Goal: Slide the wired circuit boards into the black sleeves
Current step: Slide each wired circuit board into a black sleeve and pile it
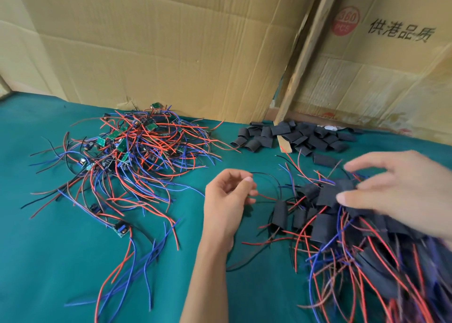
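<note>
A tangled pile of bare green circuit boards [127, 149] with red, blue and black wires lies at the left on the green cloth [49, 249]. Empty black sleeves [291, 136] are heaped at the back centre. At the right lies a heap of sleeved boards [342, 224] with wires trailing out. My left hand [227, 200] is at the centre, fingers curled, pinching thin red and black wires that run to a sleeved board [280, 216]. My right hand [396, 190] hovers over the sleeved heap with fingers spread, holding nothing.
Flattened cardboard boxes [171, 48] stand along the back edge. A wooden slat [303, 63] leans between them down to the sleeve heap. One loose board with wires [121, 228] lies apart, left of my left forearm.
</note>
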